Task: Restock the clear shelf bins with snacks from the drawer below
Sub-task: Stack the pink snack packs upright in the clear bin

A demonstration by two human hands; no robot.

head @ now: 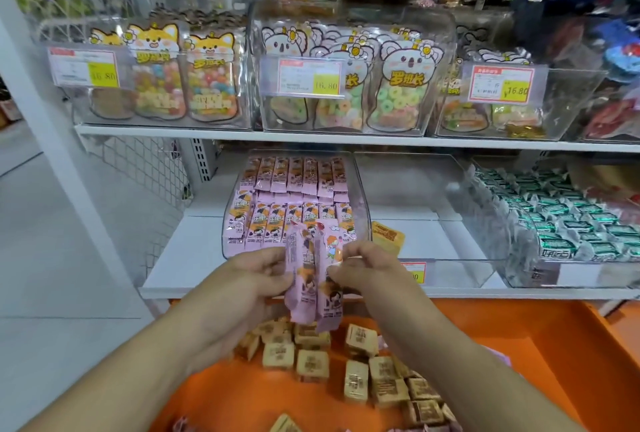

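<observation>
Between both hands stands a small bundle of pink snack packets point(313, 279), upright and just in front of the clear bin point(360, 189) that holds rows of the same pink packets. My left hand point(249, 279) grips the bundle from the left side. On the right, my right hand point(367, 269) pinches it with thumb and fingers. Below them lies the open orange drawer point(519, 345), with several tan square snack packs point(311, 362) loose in it.
To the right sit a nearly empty clear bin point(433, 210) with one yellow packet point(388, 237) and a bin of green-wrapped snacks point(561, 224). The upper shelf point(242, 132) carries bins of candy bags. A white post point(45, 109) and wire mesh stand left.
</observation>
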